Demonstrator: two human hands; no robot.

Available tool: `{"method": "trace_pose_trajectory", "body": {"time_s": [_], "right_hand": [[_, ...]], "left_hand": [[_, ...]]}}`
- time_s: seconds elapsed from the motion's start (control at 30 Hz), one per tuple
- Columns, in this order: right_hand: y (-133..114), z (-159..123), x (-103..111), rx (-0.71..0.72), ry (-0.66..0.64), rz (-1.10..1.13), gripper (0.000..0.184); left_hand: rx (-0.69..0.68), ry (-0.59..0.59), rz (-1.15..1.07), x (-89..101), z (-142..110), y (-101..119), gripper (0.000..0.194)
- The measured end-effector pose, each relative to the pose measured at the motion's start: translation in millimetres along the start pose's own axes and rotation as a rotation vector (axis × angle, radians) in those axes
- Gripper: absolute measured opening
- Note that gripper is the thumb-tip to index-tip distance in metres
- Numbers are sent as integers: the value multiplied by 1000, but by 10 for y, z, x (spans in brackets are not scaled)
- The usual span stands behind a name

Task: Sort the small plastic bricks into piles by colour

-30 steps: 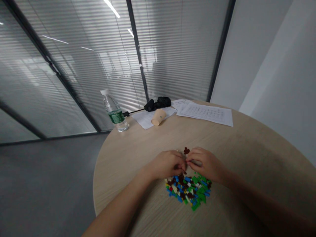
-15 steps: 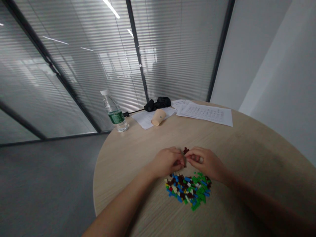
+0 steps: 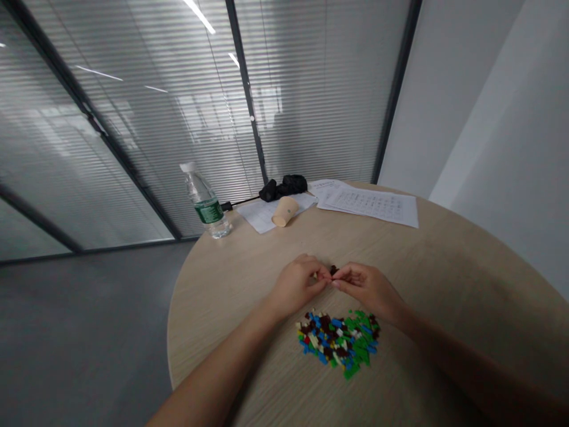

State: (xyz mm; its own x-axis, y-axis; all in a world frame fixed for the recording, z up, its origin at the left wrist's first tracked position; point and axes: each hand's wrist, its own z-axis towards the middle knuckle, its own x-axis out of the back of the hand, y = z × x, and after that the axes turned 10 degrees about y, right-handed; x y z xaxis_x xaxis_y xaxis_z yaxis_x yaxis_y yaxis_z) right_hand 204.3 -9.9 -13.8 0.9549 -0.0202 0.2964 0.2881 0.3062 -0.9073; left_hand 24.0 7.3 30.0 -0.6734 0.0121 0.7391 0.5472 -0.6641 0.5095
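Note:
My left hand (image 3: pixel 296 286) and my right hand (image 3: pixel 367 289) meet above the table, their fingertips pinching a small dark brown plastic brick assembly (image 3: pixel 333 270) from both sides. Most of that piece is hidden by my fingers. Just below my hands lies a loose heap of tiny plastic bricks (image 3: pixel 338 343) in green, blue, dark brown, white, red and yellow. Neither hand touches the heap.
The round pale wood table (image 3: pixel 444 267) holds a water bottle (image 3: pixel 205 201), a tipped paper cup (image 3: pixel 285 211), printed papers (image 3: pixel 368 207) and a black cabled object (image 3: pixel 284 188). Glass walls with blinds stand behind it.
Both hands have moved slightly up the picture, away from the heap, and drawn closer together around the dark brown piece. More of that piece is now covered by my fingers.

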Motion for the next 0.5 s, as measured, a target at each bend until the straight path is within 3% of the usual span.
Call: {"method": "trace_pose_trajectory", "body": {"time_s": [0.1, 0.3, 0.5], "right_hand": [[10, 38, 46, 14, 42, -86, 12], [73, 165, 184, 199, 208, -528, 7], [163, 202, 155, 271, 159, -616, 12]], "left_hand": [[-29, 0, 12, -3, -2, 3, 9], [-101, -36, 204, 47, 6, -18, 10], [-137, -50, 283, 44, 6, -50, 11]]}}
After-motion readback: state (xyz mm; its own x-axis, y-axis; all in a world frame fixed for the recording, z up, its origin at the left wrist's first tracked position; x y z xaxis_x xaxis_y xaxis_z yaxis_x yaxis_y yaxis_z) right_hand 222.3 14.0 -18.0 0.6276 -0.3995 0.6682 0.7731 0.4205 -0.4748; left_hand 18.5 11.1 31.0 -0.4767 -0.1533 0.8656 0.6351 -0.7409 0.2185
